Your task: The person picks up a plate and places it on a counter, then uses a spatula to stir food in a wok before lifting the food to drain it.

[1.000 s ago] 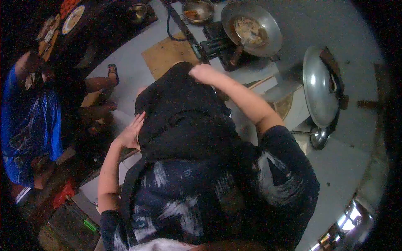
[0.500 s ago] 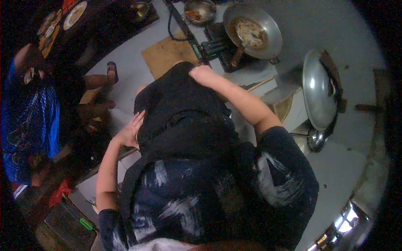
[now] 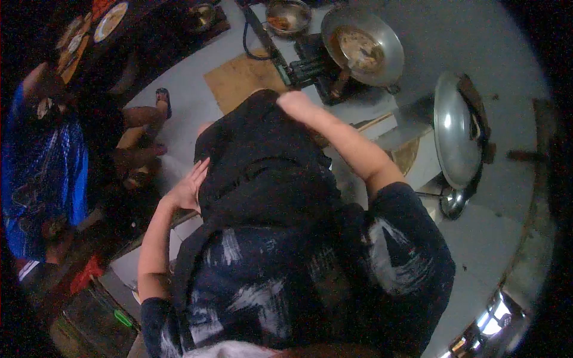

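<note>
My left hand (image 3: 187, 188) lies against the side of the black cloth (image 3: 256, 143) over my lap, its fingers apart and holding nothing. At the far right corner of that cloth is my right hand (image 3: 293, 106), its fingers curled in; whether it grips the fabric is hidden. Beyond it, a wide metal wok (image 3: 388, 53) with brown residue and some liquid inside sits on a dark stove (image 3: 313, 65).
A brown board (image 3: 242, 77) lies on the floor ahead. A metal bowl (image 3: 292, 27) is behind the stove. Right stand a large domed lid (image 3: 453, 125) and a ladle (image 3: 455, 206). Another person in blue (image 3: 54, 173) sits at left, near a plate (image 3: 111, 22).
The view has shifted slightly. My right hand has moved a little to the right along the cloth's corner; my left hand stays at the cloth's side.
</note>
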Demonstrator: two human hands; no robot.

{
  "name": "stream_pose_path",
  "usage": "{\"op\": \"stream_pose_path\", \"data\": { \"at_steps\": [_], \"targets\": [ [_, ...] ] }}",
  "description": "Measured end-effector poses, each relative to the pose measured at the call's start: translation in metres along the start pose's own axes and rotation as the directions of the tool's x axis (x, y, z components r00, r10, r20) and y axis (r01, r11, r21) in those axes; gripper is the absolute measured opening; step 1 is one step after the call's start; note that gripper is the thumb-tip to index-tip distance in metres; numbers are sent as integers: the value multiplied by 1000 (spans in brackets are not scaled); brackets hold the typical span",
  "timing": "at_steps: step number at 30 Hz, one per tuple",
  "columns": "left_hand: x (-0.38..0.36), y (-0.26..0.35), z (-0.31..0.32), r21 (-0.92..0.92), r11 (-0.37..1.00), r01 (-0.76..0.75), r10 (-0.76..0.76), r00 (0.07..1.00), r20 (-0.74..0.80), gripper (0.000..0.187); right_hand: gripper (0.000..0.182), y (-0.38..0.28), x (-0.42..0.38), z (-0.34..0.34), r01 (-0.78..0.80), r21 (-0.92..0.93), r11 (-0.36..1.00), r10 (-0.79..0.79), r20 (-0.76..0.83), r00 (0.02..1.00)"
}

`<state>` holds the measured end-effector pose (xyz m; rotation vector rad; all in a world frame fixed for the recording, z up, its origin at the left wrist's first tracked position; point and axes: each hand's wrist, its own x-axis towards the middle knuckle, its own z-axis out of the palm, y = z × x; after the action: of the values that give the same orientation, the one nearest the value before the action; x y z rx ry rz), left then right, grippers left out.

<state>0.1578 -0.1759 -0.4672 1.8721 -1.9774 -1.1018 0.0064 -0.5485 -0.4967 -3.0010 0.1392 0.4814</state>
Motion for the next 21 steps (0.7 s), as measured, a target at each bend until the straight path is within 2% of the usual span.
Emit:
{"op": "stream_pose_path", "data": {
  "at_steps": [2, 4, 6, 7, 9, 10, 12, 14, 16, 18, 21],
  "targets": [
    [0, -3, 2, -4, 1000, -11, 11, 1000, -11, 126, 16, 10, 2, -6, -35, 59, 998, 37, -41, 998],
    [2, -4, 3, -8, 1000, -20, 19, 999, -25, 126, 14, 14, -6, -17, -43, 75, 996, 44, -8, 999],
    [4, -1, 0, 25, 999, 39, -39, 999, 12, 126, 14, 12, -10, -26, -38, 51, 998, 31, 137, 990],
    [5, -1, 1, 25, 999, 39, -39, 999, 11, 126, 14, 10, -10, -20, -38, 51, 998, 31, 137, 990],
    [4, -4, 2, 4, 1000, 8, -8, 1000, 7, 128, 14, 5, -8, 7, 34, 103, 994, -32, -20, 999],
    [4, -5, 3, 6, 1000, 9, -9, 1000, 5, 128, 14, 9, -5, 17, 35, 102, 994, -33, -22, 999],
    [6, -7, 5, 6, 1000, -23, 23, 1000, -5, 130, 13, 17, 1, 24, -20, 142, 990, 41, -144, 989],
    [7, -8, 6, 7, 999, -38, 38, 999, -16, 131, 14, 26, -4, 11, -39, 152, 988, 59, -125, 990],
    [7, -9, 7, 5, 999, -50, 50, 998, -26, 132, 14, 21, -17, -26, -31, 193, 981, 17, 74, 997],
    [9, -8, 6, -23, 997, -67, 65, 996, -65, 135, 14, 20, -16, -23, -16, 209, 978, 0, 75, 997],
    [10, -14, 9, -10, 996, -85, 85, 995, -57, 138, 14, 9, -12, 0, 52, 94, 994, -48, -41, 998]
  ]
}}
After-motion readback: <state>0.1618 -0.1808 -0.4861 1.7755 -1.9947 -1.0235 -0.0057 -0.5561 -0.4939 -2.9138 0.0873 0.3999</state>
